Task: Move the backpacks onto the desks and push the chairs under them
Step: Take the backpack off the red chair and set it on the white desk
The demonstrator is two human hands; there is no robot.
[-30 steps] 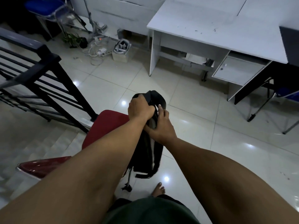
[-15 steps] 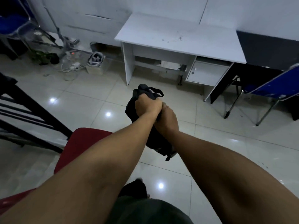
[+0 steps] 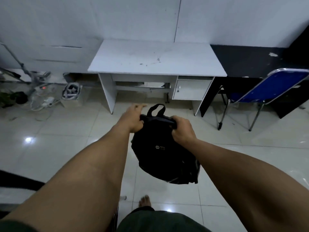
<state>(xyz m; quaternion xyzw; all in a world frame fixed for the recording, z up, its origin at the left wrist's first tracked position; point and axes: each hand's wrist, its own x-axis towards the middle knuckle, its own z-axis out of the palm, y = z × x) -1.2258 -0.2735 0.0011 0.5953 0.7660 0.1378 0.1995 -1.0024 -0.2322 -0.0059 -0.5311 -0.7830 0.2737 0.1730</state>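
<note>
A black backpack [image 3: 164,153] hangs in the air in front of me, above the tiled floor. My left hand [image 3: 133,118] grips its top left corner, with some fingers stretched forward. My right hand [image 3: 181,129] is closed on its top right corner. Its carry loop sticks up between my hands. A white desk [image 3: 155,61] with a small cupboard on its right side stands straight ahead against the wall, its top bare. A blue folding chair [image 3: 274,86] stands to the right of it, in front of a black desk [image 3: 245,61].
Cables, a power strip [image 3: 47,102] and a headset in a box [image 3: 71,91] lie on the floor left of the white desk, beside a tripod leg. A dark railing [image 3: 20,181] edge is at my lower left. My bare foot [image 3: 144,200] is on the tiles.
I have lifted the backpack off the red chair and turned toward the white desk, which is now centred. My hands moved apart to the bag's two top corners. The red chair left the view.
</note>
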